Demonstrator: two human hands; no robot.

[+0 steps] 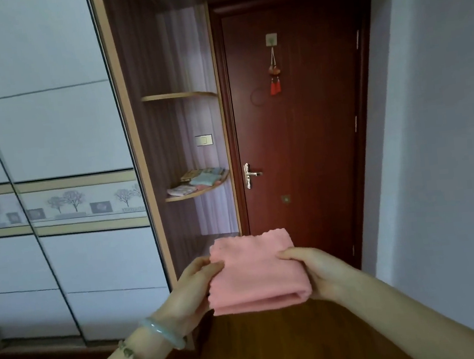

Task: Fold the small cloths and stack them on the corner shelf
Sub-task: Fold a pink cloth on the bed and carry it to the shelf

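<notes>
While both hands clasp it, folded pink cloth (257, 270), left hand (189, 292) grip pinching one edge, right hand (322, 275) the other.

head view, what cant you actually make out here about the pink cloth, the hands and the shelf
- Pink cloth: its underside and exact number of folds, hidden by its own top layer.
- Left hand and right hand: fingers under the cloth, covered by it.
- Folded cloths on the corner shelf: their count and patterns, too small and soft.
- Lowest shelf: mostly hidden behind the pink cloth.
- Forearms: cut off by the bottom edge.
</notes>
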